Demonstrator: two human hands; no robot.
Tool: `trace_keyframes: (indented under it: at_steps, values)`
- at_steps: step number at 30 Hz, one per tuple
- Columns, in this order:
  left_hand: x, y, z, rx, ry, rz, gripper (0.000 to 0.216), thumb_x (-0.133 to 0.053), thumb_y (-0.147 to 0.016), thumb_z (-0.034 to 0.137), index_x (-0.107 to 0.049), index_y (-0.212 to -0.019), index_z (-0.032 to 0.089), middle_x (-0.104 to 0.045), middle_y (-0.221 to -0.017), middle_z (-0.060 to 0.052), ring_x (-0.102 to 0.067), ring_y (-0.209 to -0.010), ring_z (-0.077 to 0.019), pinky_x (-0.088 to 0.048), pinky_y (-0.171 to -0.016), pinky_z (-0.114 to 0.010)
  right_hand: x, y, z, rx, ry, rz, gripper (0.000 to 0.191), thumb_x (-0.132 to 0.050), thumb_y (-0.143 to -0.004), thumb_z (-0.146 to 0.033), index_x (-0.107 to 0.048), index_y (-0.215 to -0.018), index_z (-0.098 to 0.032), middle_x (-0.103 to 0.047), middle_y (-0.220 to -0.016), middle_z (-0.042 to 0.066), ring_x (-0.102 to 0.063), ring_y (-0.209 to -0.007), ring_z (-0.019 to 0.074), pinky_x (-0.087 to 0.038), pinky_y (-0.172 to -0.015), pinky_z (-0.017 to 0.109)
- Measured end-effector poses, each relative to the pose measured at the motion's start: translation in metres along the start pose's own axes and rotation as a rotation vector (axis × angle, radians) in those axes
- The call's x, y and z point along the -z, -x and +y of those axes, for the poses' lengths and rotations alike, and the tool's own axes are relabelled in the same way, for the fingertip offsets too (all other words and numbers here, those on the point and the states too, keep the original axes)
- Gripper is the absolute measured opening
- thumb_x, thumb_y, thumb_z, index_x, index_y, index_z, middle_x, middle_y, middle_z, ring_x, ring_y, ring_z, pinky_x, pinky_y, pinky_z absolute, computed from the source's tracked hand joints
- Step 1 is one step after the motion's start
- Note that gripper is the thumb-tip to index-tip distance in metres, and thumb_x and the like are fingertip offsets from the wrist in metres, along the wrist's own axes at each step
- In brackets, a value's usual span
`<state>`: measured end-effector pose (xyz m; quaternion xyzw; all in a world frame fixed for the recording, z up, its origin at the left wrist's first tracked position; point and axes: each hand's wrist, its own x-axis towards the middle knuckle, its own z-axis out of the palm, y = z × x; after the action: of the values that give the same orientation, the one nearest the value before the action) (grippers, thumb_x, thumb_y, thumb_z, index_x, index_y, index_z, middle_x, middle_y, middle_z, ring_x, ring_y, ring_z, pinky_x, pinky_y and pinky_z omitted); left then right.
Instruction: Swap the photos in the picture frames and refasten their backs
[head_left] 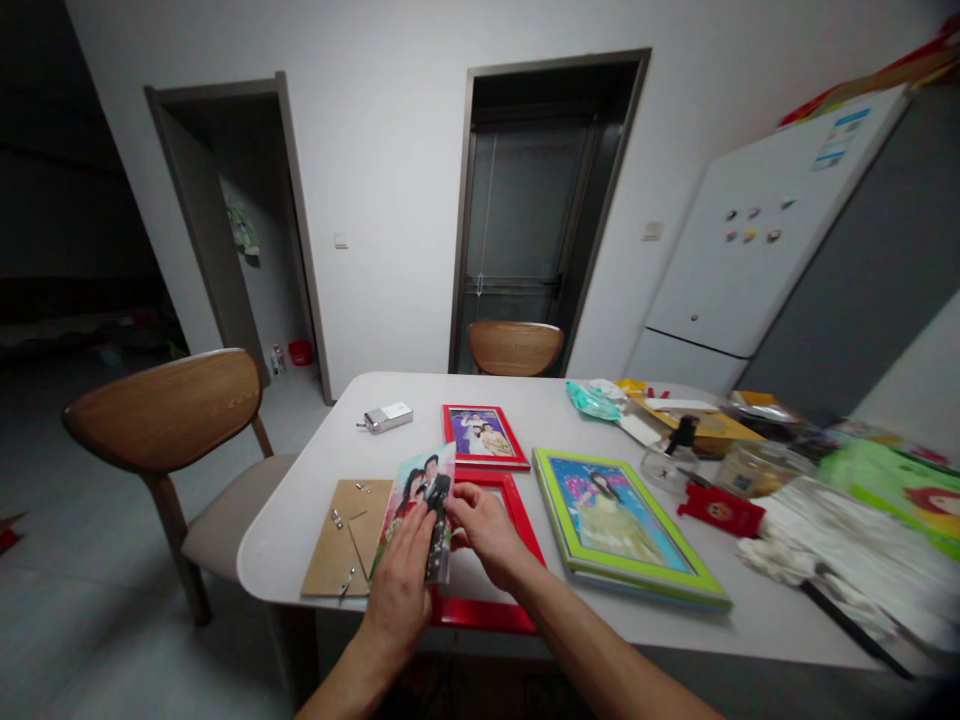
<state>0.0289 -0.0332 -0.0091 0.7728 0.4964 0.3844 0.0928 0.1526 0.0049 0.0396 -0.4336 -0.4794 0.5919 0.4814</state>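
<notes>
My left hand (pixel 401 575) holds a printed photo (pixel 420 490) of a couple, fingers lying flat along its lower part. My right hand (pixel 484 525) pinches the photo's right edge. The photo is tilted up over an empty red picture frame (pixel 517 500) that lies flat on the white table (pixel 300 500). Left of the red frame lies its brown backing board (pixel 341 545) with metal clips.
A smaller red frame (pixel 484 437) with a photo lies farther back, a green frame (pixel 622 525) with a picture to the right. A silver box (pixel 388 416), a spray bottle (pixel 671 455), a jar (pixel 757 468) and clutter fill the right side. Wooden chairs (pixel 169 410) stand left and behind.
</notes>
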Motion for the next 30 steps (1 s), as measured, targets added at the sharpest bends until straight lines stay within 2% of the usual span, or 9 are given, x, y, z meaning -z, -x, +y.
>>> trace_keyframes:
  at_steps: [3, 6, 9, 12, 14, 16, 21, 25, 30]
  values:
    - [0.01, -0.009, 0.005, 0.071, 0.238, 0.167, 0.045, -0.037, -0.073, 0.013, -0.045, -0.117, 0.017, -0.048, -0.122, -0.007, -0.04, -0.116, -0.0182, -0.029, -0.1, -0.036, -0.002, 0.005, -0.003, 0.055, -0.041, -0.013, 0.036, -0.055, -0.066, -0.038, -0.055, -0.093, -0.013, -0.059, -0.076, 0.004, -0.05, -0.055, 0.008, -0.04, -0.045, 0.019]
    - [0.01, -0.015, 0.017, 0.317, 0.595, 0.311, 0.036, -0.042, -0.078, 0.029, -0.052, -0.109, 0.013, -0.059, -0.107, -0.01, -0.052, -0.103, -0.0214, -0.039, -0.092, -0.035, 0.006, 0.006, 0.014, -0.052, -0.029, 0.114, 0.039, -0.055, -0.068, -0.037, -0.052, -0.1, -0.014, -0.059, -0.089, 0.008, -0.055, -0.066, 0.0113, -0.043, -0.05, 0.02]
    - [-0.001, -0.017, 0.031, 0.543, 0.956, 0.331, 0.041, -0.047, -0.075, 0.038, -0.055, -0.1, 0.007, -0.065, -0.093, -0.012, -0.059, -0.09, -0.024, -0.047, -0.08, -0.035, 0.019, 0.004, 0.031, -0.131, -0.16, 0.156, 0.031, -0.046, -0.073, -0.033, -0.05, -0.097, -0.014, -0.06, -0.09, 0.009, -0.059, -0.072, 0.0147, -0.046, -0.055, 0.024]
    - [-0.012, -0.016, 0.037, 0.588, 1.076, 0.269, 0.045, -0.049, -0.073, 0.04, -0.053, -0.103, 0.007, -0.064, -0.095, -0.013, -0.059, -0.091, -0.0238, -0.048, -0.078, -0.033, 0.035, 0.003, 0.033, -0.031, -0.26, 0.204, 0.028, -0.042, -0.071, -0.024, -0.048, -0.097, -0.016, -0.063, -0.088, 0.007, -0.06, -0.075, 0.0166, -0.048, -0.058, 0.025]
    - [-0.014, -0.016, 0.034, 0.542, 1.001, 0.233, 0.046, -0.048, -0.073, 0.036, -0.048, -0.11, 0.009, -0.06, -0.105, -0.013, -0.055, -0.099, -0.0217, -0.045, -0.082, -0.031, 0.048, 0.001, 0.026, 0.009, -0.208, 0.257, 0.032, -0.042, -0.068, -0.019, -0.047, -0.1, -0.017, -0.064, -0.089, 0.006, -0.061, -0.076, 0.017, -0.049, -0.06, 0.026]
    - [-0.012, -0.014, 0.025, 0.501, 0.845, 0.18, 0.048, -0.047, -0.073, 0.031, -0.042, -0.117, 0.012, -0.053, -0.116, -0.012, -0.05, -0.105, -0.0195, -0.041, -0.088, -0.031, 0.062, -0.001, 0.019, -0.013, -0.093, 0.288, 0.033, -0.042, -0.067, -0.017, -0.047, -0.099, -0.015, -0.064, -0.089, 0.007, -0.062, -0.074, 0.0173, -0.049, -0.061, 0.027]
    - [-0.008, -0.004, 0.009, 0.389, 0.381, -0.078, 0.05, -0.049, -0.068, 0.021, -0.044, -0.116, 0.011, -0.044, -0.125, -0.012, -0.039, -0.116, -0.0203, -0.028, -0.1, -0.034, 0.088, -0.007, 0.021, -0.077, 0.259, 0.311, 0.03, -0.039, -0.066, -0.015, -0.053, -0.092, -0.012, -0.066, -0.085, 0.009, -0.062, -0.068, 0.0175, -0.048, -0.056, 0.024]
    - [-0.009, 0.003, 0.013, 0.296, 0.217, -0.235, 0.053, -0.053, -0.065, 0.023, -0.046, -0.116, 0.011, -0.039, -0.129, -0.014, -0.034, -0.12, -0.022, -0.025, -0.101, -0.035, 0.086, -0.012, 0.029, -0.08, 0.391, 0.307, 0.031, -0.039, -0.066, -0.015, -0.056, -0.092, -0.01, -0.066, -0.084, 0.008, -0.062, -0.067, 0.0171, -0.047, -0.055, 0.022]
    - [-0.011, 0.006, 0.011, 0.228, 0.136, -0.291, 0.052, -0.056, -0.064, 0.023, -0.048, -0.114, 0.013, -0.037, -0.13, -0.014, -0.031, -0.121, -0.0234, -0.025, -0.101, -0.038, 0.077, -0.02, 0.032, -0.064, 0.473, 0.356, 0.035, -0.039, -0.067, -0.015, -0.055, -0.098, -0.008, -0.065, -0.086, 0.009, -0.06, -0.067, 0.0162, -0.044, -0.054, 0.021]
